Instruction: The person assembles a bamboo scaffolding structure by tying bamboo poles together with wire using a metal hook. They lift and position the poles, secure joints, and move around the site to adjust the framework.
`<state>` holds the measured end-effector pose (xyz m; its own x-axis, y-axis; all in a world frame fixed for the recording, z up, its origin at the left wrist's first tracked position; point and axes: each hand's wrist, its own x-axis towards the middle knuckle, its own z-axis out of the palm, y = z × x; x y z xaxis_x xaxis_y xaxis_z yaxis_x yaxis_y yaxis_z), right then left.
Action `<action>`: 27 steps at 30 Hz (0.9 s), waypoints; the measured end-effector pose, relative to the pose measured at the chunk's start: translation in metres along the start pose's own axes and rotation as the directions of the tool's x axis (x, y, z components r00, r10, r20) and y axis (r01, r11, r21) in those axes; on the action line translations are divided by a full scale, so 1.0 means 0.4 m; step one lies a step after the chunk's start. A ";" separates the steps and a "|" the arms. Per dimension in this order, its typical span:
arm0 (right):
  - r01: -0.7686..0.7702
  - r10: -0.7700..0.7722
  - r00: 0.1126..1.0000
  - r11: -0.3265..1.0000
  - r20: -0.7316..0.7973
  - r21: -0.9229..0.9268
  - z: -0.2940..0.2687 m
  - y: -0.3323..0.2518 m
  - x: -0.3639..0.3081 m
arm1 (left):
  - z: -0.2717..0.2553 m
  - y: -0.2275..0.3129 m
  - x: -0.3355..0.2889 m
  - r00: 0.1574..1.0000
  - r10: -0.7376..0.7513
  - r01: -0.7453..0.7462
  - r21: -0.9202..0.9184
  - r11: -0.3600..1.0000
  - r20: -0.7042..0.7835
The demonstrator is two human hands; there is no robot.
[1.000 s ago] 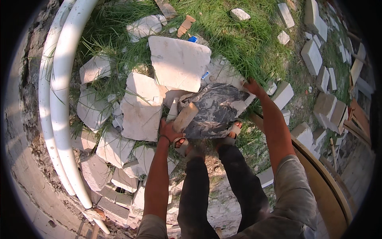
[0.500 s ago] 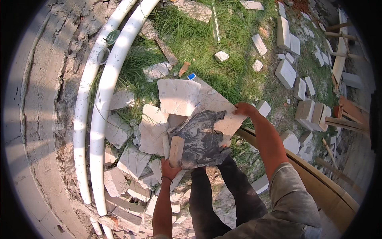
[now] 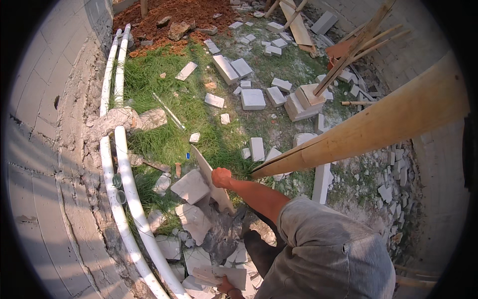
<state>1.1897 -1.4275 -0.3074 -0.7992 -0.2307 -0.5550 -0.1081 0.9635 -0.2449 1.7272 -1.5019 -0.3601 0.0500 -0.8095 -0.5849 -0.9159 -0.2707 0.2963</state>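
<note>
My right hand (image 3: 222,177) is closed on the upper edge of a thin pale board (image 3: 213,185), which stands tilted up on its side. Low in the view, my left hand (image 3: 226,285) grips a flat pale piece of block (image 3: 211,273); part of the fingers is hidden by it. Between the two hands lies a crumpled dark plastic sheet (image 3: 221,238). Left of the board, one broken light block (image 3: 190,187) leans on the pile, and another chunk (image 3: 194,223) rests just below it.
Two long white pipes (image 3: 130,192) run along the wall at left. A thick bamboo pole (image 3: 358,127) slants in from the right, close to my right arm. Loose blocks (image 3: 253,99) lie over the grass, with a red soil heap (image 3: 164,22) at the far end.
The board has gone from lying nearly flat to tilted up on edge. My left hand has moved lower in view with a block piece. My view has swung toward the far end of the yard.
</note>
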 end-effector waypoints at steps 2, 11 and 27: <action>0.078 -0.079 0.987 0.997 -0.140 -0.014 -0.045 0.020 -0.104 | -0.055 0.017 0.031 0.981 -0.079 0.112 -0.179 0.978 0.178; 0.244 -0.307 0.816 0.951 -0.490 -0.190 -0.127 0.352 -0.512 | -0.094 0.325 0.091 0.887 0.181 -0.201 0.003 0.980 0.424; -0.356 0.308 0.840 0.934 -0.446 -0.025 0.042 1.313 -1.279 | 0.309 0.580 -0.493 0.579 0.395 -0.764 0.305 0.569 0.713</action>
<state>1.5516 -0.8057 -0.1654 -0.9687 0.1633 -0.1872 0.1683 0.9857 -0.0113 1.4555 -1.3406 -0.2694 -0.6172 -0.2038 -0.7599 -0.6804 0.6233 0.3854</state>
